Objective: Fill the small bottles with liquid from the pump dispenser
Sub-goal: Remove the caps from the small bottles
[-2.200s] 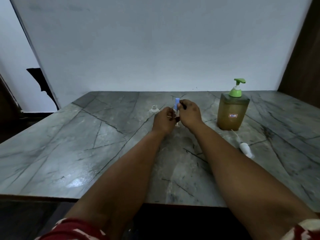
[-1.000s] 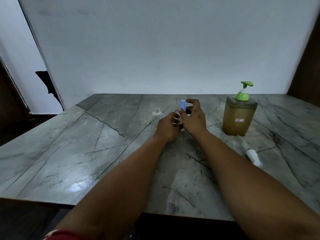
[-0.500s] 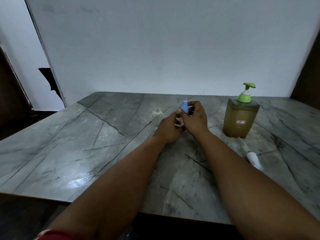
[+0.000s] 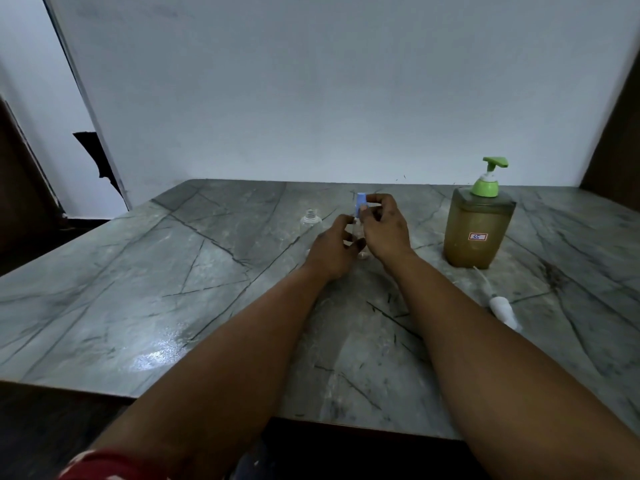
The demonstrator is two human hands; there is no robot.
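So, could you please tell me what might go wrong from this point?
The small clear bottle between both hands looks light, so twisting its blue cap with the right hand could tip it if the left hand slips. The uncapped clear bottle stands just beside the left hand and could be knocked. The loose white sprayer top lies near the right forearm, easily swept.

The small clear bottle (image 4: 356, 233) is mostly hidden between the left hand (image 4: 332, 249) and right hand (image 4: 382, 232); its fill cannot be told. The worktop (image 4: 138, 306) is cut off at both sides.
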